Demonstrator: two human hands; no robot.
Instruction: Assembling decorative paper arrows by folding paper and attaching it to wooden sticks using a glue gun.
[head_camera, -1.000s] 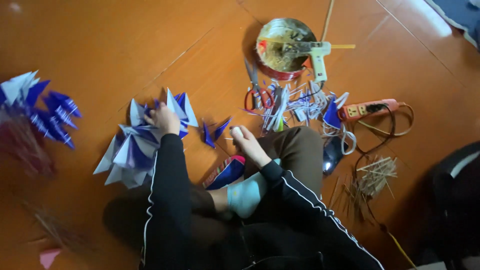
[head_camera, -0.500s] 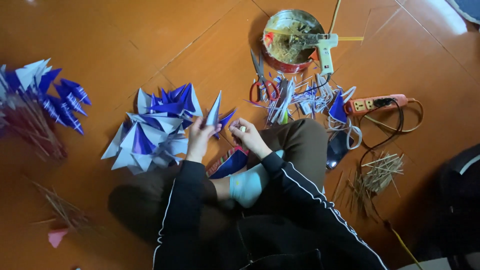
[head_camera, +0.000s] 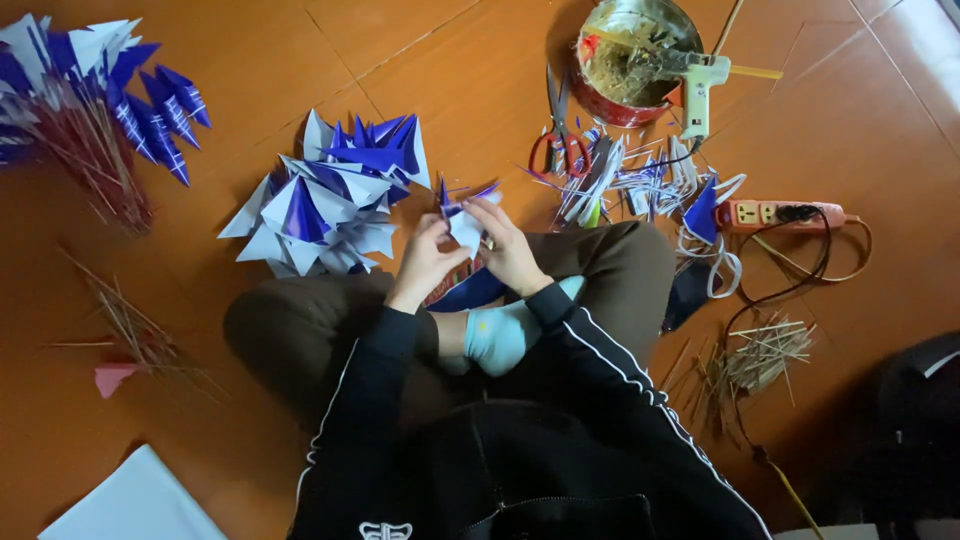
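- Folded paper piece (head_camera: 466, 222) (blue and white, its pointed tips poking up and away) is sitting between both hands, just above the crossed legs over the floor (head_camera: 300, 60).
- Left hand (head_camera: 428, 258) is pinching its left edge, fingers curled closed on it.
- Right hand (head_camera: 512, 252) is gripping the right side, equally near.
- Pile of folded papers (head_camera: 325, 200) is lying just left; scissors (head_camera: 562, 135) farther right.

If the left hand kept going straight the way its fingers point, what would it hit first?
Probably the folded blue and white paper piece it already pinches with the right hand; beyond that, bare orange floor, though depth is unclear.
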